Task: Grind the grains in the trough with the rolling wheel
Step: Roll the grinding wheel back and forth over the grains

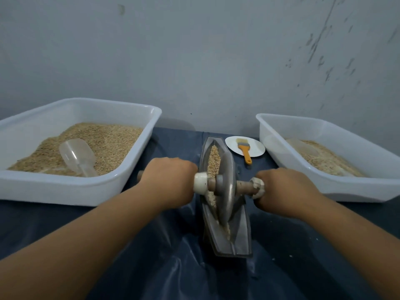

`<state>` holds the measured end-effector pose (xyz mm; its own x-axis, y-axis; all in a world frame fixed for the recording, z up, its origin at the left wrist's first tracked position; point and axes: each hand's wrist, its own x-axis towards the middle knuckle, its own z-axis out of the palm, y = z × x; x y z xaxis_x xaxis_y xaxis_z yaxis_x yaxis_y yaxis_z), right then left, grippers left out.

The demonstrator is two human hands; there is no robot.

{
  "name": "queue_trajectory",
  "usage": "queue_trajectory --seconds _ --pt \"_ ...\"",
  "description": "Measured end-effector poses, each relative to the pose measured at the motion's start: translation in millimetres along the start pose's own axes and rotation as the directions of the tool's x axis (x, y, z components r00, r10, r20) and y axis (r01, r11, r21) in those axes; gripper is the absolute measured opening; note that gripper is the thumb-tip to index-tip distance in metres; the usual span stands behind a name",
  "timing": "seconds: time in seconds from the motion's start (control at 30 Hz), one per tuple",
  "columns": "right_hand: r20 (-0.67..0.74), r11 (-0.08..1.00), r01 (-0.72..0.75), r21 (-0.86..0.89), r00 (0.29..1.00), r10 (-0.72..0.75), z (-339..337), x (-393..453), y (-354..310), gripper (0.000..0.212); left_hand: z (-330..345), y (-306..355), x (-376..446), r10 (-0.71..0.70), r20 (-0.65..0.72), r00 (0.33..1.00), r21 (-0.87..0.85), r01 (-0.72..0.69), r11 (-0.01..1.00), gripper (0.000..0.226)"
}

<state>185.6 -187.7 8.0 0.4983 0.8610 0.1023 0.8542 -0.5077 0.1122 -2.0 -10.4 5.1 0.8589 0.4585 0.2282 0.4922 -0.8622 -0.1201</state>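
Hands (pixel 171 178) grip wheel (pixel 226 187) axle, trough (pixel 240 241) w/ grains (pixel 213 158), tubs (pixel 65 187) hold grain

Left hand (pixel 171 178) and right hand (pixel 285 189) fisted, forearms extended forward.

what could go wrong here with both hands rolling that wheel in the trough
1. Grains piled at the far end of the narrow trough could spill onto the dark cover.
2. The wheel looks tilted; uneven pushing by the left hand and right hand could ride it up the wall.
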Motion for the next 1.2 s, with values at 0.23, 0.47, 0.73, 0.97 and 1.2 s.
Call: queue_trajectory --seconds 0.23,0.47,0.73,0.97,1.2 --pt "0.083 1.000 -0.011 -0.020 0.996 0.012 -7.0 35.7 -8.2 0.013 -9.9 0.0 20.6 -0.040 0.174 0.984 -0.050 0.050 0.998 0.023" --pt "0.040 0.999 -0.015 0.034 0.999 0.014 4.5 10.1 0.7 0.016 -0.1 -0.4 5.8 0.010 -0.039 0.999 0.034 -0.009 0.999 0.019" --pt "0.056 0.999 -0.021 0.026 0.998 0.019 -3.5 12.2 -4.4 0.014 -1.8 1.8 4.9 -0.014 -0.006 1.000 0.016 0.015 1.000 0.021" --pt "-0.017 0.999 -0.003 -0.032 1.000 0.003 0.7 19.0 -4.5 0.014 6.9 0.0 3.9 -0.068 -0.052 0.996 0.013 0.069 0.998 0.017" --pt "0.125 0.999 0.010 0.035 0.992 -0.014 -7.4 27.7 -3.7 0.017 -2.8 0.1 13.0 -0.050 0.074 0.996 -0.005 0.051 0.999 0.014"
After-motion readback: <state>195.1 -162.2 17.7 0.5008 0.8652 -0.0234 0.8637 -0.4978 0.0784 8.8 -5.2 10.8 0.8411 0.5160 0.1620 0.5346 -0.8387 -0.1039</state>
